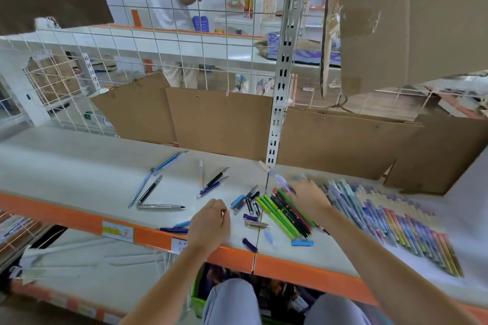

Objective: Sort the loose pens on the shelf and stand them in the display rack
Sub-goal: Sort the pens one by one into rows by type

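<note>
Loose pens lie scattered on the white shelf [79,166]: blue and black pens [150,187] at the left, a dark pair [214,182] in the middle. A bunch of green and black pens [285,214] lies beside several pen caps [250,215]. My left hand [210,223] is curled near the shelf's front edge and grips a light blue and a dark purple pen [175,227], which stick out to its left. My right hand [307,196] is blurred above the green bunch, with a pale lilac pen [281,181] at its fingertips.
Rows of coloured packaged pens [396,221] cover the shelf on the right. Cardboard sheets [219,121] lean against the wire grid at the back, beside a slotted metal upright [277,119]. The front edge is orange [66,215]. A wire rack [13,229] shows at the lower left.
</note>
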